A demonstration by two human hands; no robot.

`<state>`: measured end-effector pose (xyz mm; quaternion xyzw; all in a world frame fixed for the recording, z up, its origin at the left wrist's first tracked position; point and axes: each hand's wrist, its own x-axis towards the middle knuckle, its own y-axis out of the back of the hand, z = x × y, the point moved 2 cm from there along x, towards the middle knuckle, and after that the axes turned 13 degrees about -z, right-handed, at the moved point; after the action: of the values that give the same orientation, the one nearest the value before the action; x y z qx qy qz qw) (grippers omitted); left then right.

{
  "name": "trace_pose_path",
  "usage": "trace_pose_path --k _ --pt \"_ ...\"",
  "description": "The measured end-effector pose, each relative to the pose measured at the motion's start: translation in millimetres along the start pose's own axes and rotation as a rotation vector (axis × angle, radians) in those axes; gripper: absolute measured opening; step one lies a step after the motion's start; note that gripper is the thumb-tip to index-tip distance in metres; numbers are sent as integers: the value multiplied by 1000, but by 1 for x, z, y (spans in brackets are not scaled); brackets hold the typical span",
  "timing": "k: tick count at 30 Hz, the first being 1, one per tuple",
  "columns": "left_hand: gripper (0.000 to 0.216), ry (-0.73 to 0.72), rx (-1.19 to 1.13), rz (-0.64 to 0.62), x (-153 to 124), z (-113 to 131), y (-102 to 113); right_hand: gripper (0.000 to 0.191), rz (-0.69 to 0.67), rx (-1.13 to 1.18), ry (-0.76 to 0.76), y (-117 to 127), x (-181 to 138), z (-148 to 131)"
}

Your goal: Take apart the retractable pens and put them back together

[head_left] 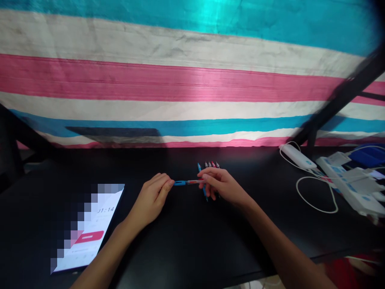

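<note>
A slim pen (180, 183) with a blue section and a clear barrel showing some red is stretched level between my two hands, above the black table. Closed around its blue end is my left hand (155, 194), thumb pressed against the fingers. My right hand (221, 182) pinches the clear end between thumb and fingertips. Just beneath and behind that hand lies a light-blue pen (199, 167), partly covered by the fingers. Several more pens (213, 164) lie side by side to its right, mostly hidden by my right hand.
A lit tablet (90, 241) lies at the left, near my left forearm. On the right are a white power strip (349, 184) with plugs, a white device (297, 156) and looping cables. The black table (180, 249) meets a striped sheet (180, 84) at the back.
</note>
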<state>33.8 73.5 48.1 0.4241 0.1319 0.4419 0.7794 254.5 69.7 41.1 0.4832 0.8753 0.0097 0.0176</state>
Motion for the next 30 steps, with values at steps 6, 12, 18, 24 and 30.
trace_pose_path --k 6,12,18,24,30 --pt "34 16 -3 2 -1 -2 0 18 147 -104 91 9 -1 3" --pt "34 36 -29 16 -1 -4 2 17 183 -76 87 11 -2 -2" --pt "33 43 -17 34 -2 -6 6 15 228 -30 91 13 -4 -7" --pt "35 43 -1 28 -1 -8 7 14 261 -11 81 18 -5 -6" --pt "35 45 -15 43 -2 -7 8 13 262 -5 83 19 -5 -6"
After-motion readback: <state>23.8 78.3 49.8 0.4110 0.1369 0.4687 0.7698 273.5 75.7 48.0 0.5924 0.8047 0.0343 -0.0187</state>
